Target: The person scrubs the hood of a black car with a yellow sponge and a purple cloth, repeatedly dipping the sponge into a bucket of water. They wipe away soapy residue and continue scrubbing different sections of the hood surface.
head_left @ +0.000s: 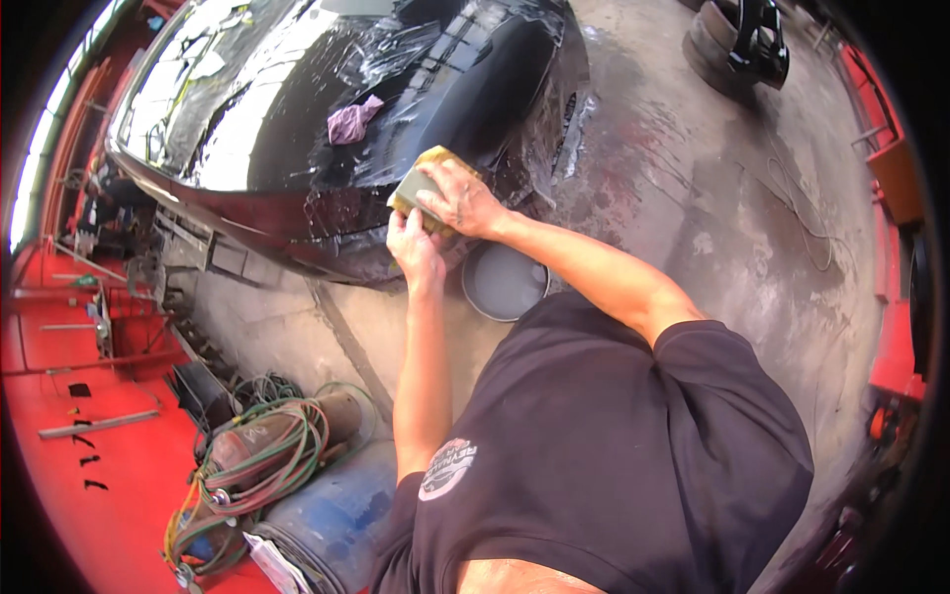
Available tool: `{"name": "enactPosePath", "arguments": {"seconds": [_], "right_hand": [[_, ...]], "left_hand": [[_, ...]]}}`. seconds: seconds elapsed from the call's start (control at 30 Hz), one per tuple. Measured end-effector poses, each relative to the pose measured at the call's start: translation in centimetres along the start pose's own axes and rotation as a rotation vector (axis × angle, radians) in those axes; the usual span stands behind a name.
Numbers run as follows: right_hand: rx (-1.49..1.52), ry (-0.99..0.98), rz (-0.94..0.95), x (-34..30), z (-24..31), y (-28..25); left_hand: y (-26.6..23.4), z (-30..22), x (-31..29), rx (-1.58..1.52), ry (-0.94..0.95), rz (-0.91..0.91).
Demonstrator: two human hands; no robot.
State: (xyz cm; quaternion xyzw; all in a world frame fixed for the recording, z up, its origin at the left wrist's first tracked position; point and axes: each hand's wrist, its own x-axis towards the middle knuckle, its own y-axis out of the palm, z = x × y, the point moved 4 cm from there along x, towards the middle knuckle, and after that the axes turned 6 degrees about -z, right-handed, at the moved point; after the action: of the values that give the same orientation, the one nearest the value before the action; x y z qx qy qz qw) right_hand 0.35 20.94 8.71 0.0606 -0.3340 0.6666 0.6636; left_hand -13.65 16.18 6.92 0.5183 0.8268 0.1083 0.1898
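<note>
Both my hands hold a sanding block point(424, 186), grey-green with a yellowish sheet folded about it, over the near corner of a black car point(475, 109). My right hand point(465, 203) grips it from above and the right, fingers bent across its face. From below, my left hand point(416, 252) pinches its lower edge with the fingertips. Water and pale streaks cover the car's dark panel. A crumpled mauve cloth point(353, 121) lies on that panel, left of the block. Below my right wrist stands a round bucket point(495, 317) of cloudy grey liquid, partly covered by my arm.
Gas cylinders point(341, 416) with coiled green and red hoses point(287, 460) lie at lower left beside a blue drum point(336, 515). Metal parts line the red surface at left. At upper right stands a drum-like object point(714, 49); a thin cable point(802, 208) trails over the stained floor.
</note>
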Motion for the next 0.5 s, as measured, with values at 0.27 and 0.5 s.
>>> {"name": "enactPosePath", "arguments": {"seconds": [0.27,0.5], "right_hand": [[-0.077,0.026,0.070,-1.3,0.6,-1.1],[-0.127,-0.152,-0.098,-3.8,-3.2,0.7]], "left_hand": [[-2.2,1.2,1.8,0.156,0.050,0.138],[-0.5,1.1,-1.5,0.075,-0.085,0.142]]}}
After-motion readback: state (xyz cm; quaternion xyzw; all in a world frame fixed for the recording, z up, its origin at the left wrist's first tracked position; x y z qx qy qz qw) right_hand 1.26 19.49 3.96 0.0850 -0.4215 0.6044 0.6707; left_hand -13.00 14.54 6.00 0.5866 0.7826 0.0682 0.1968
